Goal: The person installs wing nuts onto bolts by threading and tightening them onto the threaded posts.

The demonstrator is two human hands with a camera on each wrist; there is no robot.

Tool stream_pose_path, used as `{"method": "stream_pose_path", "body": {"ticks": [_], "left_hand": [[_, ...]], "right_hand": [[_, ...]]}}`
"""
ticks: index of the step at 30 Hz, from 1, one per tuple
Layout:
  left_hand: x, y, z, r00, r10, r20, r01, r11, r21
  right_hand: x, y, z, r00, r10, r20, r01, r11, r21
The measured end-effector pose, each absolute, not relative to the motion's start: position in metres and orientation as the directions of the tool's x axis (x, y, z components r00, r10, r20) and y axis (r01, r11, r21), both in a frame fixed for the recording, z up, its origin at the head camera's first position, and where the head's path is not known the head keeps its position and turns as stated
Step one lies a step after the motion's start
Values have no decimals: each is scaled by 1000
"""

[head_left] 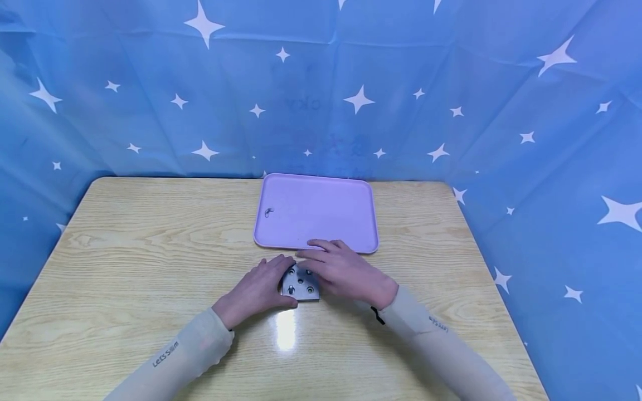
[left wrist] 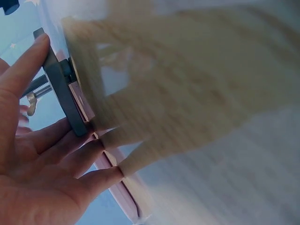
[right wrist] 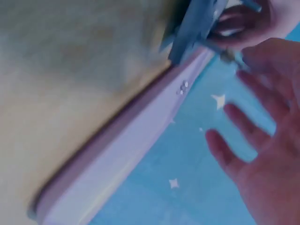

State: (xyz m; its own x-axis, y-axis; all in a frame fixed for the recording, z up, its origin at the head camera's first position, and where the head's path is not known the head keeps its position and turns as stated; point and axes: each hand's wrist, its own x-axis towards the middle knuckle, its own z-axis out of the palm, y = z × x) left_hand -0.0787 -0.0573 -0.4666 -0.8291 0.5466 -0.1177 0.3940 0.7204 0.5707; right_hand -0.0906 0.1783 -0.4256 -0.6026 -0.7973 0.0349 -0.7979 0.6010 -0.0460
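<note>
A square metal plate (head_left: 301, 283) with several holes and bolts is held up over the table. My left hand (head_left: 261, 285) grips it by its edges; in the left wrist view the thumb is on one edge and the fingers (left wrist: 70, 140) support the opposite one. Threaded bolts stick out of the plate, and a small brass-coloured wing nut (left wrist: 32, 104) sits on one. My right hand (head_left: 346, 273) reaches over the plate's right side. Its thumb and index finger pinch at the wing nut (right wrist: 228, 56), blurred in the right wrist view; the other fingers spread apart.
Behind the hands lies a purple tray (head_left: 321, 214), with a small metal piece (head_left: 268, 212) near its left side. The wood-grain table (head_left: 150, 250) reflects light in front of the plate. A blue star-patterned curtain (head_left: 311, 83) borders the table.
</note>
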Motion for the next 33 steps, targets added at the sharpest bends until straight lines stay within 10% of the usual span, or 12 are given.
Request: {"method": "stream_pose_path", "body": {"ticks": [12, 24, 33], "left_hand": [[-79, -56, -467, -830, 541, -139, 379, 728, 572], [-79, -56, -467, -833, 533, -147, 361, 726, 586], [-79, -57, -468, -832, 538, -139, 375, 728, 574]], "right_hand": [[-95, 183, -425, -514, -857, 42, -849, 515, 115], [-86, 163, -447, -675, -693, 253, -724, 688, -45], [-86, 170, -435, -715, -691, 111, -699, 708, -97]]}}
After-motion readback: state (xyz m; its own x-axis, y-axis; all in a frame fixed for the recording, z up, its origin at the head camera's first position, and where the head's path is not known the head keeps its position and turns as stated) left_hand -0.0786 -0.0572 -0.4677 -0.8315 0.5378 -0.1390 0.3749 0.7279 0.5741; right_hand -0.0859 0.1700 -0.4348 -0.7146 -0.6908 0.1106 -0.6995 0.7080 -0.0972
